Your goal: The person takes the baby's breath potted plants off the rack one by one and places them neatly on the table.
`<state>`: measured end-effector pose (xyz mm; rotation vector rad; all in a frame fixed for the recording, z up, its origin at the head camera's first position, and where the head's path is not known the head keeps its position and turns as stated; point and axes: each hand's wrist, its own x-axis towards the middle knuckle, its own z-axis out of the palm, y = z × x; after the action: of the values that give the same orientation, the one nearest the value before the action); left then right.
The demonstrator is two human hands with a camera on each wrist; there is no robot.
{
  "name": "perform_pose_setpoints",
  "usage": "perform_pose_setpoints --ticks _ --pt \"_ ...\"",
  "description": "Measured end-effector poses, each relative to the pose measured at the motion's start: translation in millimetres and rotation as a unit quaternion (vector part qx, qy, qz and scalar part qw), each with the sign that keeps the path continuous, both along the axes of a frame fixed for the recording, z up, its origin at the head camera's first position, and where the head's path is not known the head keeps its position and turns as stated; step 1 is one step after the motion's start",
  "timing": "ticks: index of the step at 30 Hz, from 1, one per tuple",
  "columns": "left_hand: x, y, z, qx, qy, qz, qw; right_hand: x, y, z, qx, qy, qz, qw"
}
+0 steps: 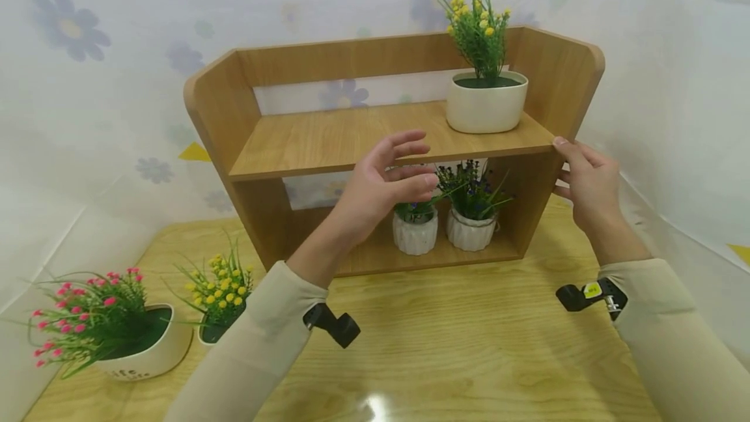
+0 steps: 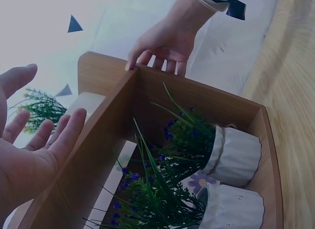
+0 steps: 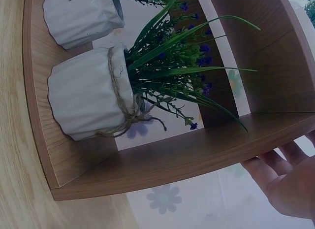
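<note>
Standing on wood-grained table (image 1: 463,337): shelf (image 1: 322,139), flower-printed backdrop (image 1: 328,2) behind.

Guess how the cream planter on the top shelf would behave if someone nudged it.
The cream planter would probably slide rather than roll, since it stands upright on the smooth-looking wooden shelf. Its yellow-flowered plant would likely sway, given its thin stems.

White floral backdrop (image 1: 137,93) — yellowish wood-grain table (image 1: 445,337), a bright glare (image 1: 376,407) on top.
</note>
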<state>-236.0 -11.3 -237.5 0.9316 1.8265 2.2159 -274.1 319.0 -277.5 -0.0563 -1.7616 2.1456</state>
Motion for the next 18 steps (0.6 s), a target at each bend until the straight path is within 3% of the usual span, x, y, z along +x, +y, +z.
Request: perform_pose_setpoints --ticks 12,18 --pt "-10.7 13.9 17.4 0.016 -0.013 -0.002 0.9998 -0.4 -2.2 -2.2 0.008 -0.003 -0.003 1.0000" --pt "-23.9 18.4 29.7 0.015 0.001 0.010 0.9998 0.9 -3.5 -0.3 0.016 -0.005 -0.006 0.9998"
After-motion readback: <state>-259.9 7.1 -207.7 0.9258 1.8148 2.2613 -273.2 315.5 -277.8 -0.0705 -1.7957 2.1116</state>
